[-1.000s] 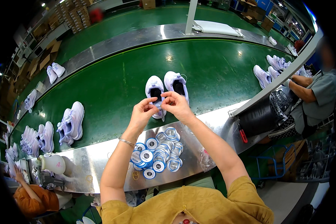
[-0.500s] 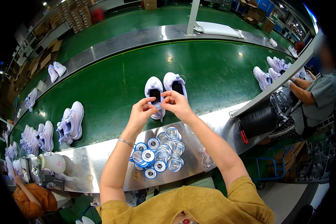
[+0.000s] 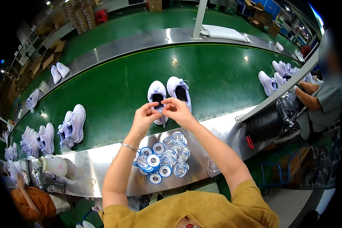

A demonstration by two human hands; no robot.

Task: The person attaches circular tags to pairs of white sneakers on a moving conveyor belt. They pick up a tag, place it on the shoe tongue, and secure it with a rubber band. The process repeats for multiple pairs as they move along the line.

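I see left hand [image 3: 145, 116] and right hand [image 3: 178, 110] pinched together on small tag [image 3: 161, 114] above left shoe [image 3: 157, 95] on belt [image 3: 114, 91]. Tag not yet on shoe; reels [image 3: 161, 159] nearer me.

Green conveyor belt [image 3: 114, 87] carries white sneaker pairs: one at left [image 3: 73, 126], more bunched at far left [image 3: 36, 140], another pair far back left [image 3: 59, 72]. Cluster of blue-and-white spools [image 3: 161, 157] on steel table [image 3: 87, 167]. White bottle [image 3: 54, 165] at left. Cardboard boxes [image 3: 45, 60] behind. Seated co-worker [image 3: 319, 110] at right.
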